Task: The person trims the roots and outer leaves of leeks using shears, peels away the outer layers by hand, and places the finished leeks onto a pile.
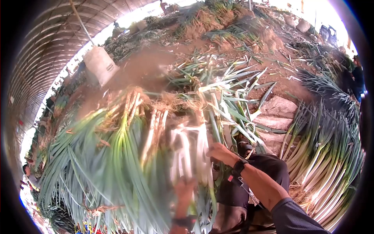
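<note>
Right hand (pixel 221 153) and blurred left hand (pixel 184 189) reach white stalks (pixel 201 156); whether their fingers grasp, I cannot tell.

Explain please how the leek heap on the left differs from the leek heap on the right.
The left heap has its roots at the far end; the right heap has them at the near end. The left heap shows mostly green leaves; the right heap also shows long pale stems. Both have green leaves.
</note>
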Motion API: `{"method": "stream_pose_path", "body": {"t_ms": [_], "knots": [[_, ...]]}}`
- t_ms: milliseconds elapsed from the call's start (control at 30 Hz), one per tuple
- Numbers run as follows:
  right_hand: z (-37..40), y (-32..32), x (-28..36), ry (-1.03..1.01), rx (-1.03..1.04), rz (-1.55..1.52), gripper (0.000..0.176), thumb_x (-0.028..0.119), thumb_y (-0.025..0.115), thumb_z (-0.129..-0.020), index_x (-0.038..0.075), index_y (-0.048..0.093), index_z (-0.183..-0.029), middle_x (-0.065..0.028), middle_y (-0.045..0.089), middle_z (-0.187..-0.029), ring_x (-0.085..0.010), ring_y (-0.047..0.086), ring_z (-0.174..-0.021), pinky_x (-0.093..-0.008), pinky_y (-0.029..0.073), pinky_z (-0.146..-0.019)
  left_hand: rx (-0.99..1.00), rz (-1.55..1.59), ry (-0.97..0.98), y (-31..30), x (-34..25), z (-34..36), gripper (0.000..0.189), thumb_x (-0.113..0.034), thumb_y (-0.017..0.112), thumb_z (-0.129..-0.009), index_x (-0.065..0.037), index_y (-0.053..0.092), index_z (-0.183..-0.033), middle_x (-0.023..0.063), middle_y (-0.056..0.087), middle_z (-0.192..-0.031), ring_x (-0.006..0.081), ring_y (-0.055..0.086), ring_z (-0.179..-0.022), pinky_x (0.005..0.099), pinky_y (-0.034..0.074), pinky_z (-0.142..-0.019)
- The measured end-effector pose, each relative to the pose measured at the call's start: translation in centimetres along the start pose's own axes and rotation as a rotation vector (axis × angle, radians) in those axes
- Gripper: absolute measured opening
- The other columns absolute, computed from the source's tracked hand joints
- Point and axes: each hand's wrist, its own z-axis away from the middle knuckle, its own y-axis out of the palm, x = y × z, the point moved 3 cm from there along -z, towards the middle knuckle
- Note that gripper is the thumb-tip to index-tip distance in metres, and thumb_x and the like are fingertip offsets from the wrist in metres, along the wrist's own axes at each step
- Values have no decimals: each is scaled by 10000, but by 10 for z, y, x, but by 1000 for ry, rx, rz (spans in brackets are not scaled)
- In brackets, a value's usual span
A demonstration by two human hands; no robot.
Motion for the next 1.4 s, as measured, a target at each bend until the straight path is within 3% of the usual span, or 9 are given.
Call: {"method": "stream_pose_path", "body": {"t_ms": [400, 533, 700, 867, 900, 1033, 1067, 1167, 1400], "knots": [[42, 32, 56, -481, 170, -158, 314, 250, 513, -1017, -1, 661, -1134, -82, 627, -991, -143, 662, -905, -289, 579, -733, 36, 215, 9, -10, -37, 22, 348, -232, 684, -899, 13, 670, -1147, 34, 696, -892, 102, 612, -732, 260, 485, -607], [36, 43, 59, -47, 14, -233, 350, 279, 577, -979, 30, 656, -1212, -80, 660, -1067, -180, 645, -954, -285, 551, -750, 102, -23, 156, -27, -16, 31, 347, -246, 671, -900, -4, 668, -1149, 38, 675, -833, 104, 591, -681, 278, 472, -577], [17, -4, 45, -142, -345, -332, 432, 312, 671, -906, -79, 656, -1090, -136, 691, -939, -223, 650, -758, -335, 532, -652, -16, -342, 332, -69, 93, 83, 287, -241, 669, -879, 5, 649, -1026, 67, 664, -686, 146, 616, -597, 317, 487, -561], [21, -20, 8, 32, -399, -371, 352, 265, 671, -905, -72, 648, -1004, -128, 697, -838, -216, 680, -648, -346, 579, -537, 10, 176, -181, -97, 124, 178, 323, -231, 645, -966, -26, 640, -1215, 95, 707, -875, 150, 593, -648, 305, 460, -546], [25, -14, 12, 47, -352, -402, 352, 264, 673, -907, -73, 650, -1006, -133, 699, -850, -214, 680, -644, -340, 576, -528, 64, 324, -48, -106, 187, 165, 274, -188, 670, -937, 8, 642, -1127, 66, 686, -781, 132, 567, -575, 285, 441, -505], [56, 21, 49, 71, -146, -433, 348, 262, 692, -909, -67, 667, -1021, -133, 705, -885, -194, 664, -608, -304, 558, -490, -140, 14, 78, -94, 45, 165, 273, -240, 673, -927, 13, 647, -1028, 45, 630, -650, 141, 544, -517, 319, 434, -484], [62, 30, 53, 70, -98, -419, 347, 263, 699, -908, -63, 673, -1027, -129, 706, -891, -187, 656, -594, -292, 551, -480, -166, 21, 43, -87, 90, 137, 396, -291, 671, -930, 17, 625, -1175, 82, 631, -644, 182, 536, -486, 355, 440, -467], [75, 48, 66, 61, 20, -298, 336, 315, 736, -891, 32, 713, -1071, -73, 687, -861, -135, 604, -543, -269, 517, -466, -81, -57, 68, -69, -26, 120, 279, -241, 669, -895, -9, 622, -1041, 111, 670, -747, 186, 646, -692, 352, 507, -648], [89, 75, 80, -67, -35, 53, 471, 421, 753, -878, -14, 684, -1045, -42, 672, -885, -98, 609, -796, -280, 515, -696, 18, -291, 376, -7, -9, 68, 566, -172, 820, -795, -2, 568, -1273, 105, 684, -1026, 205, 664, -909, 305, 545, -769]]}}
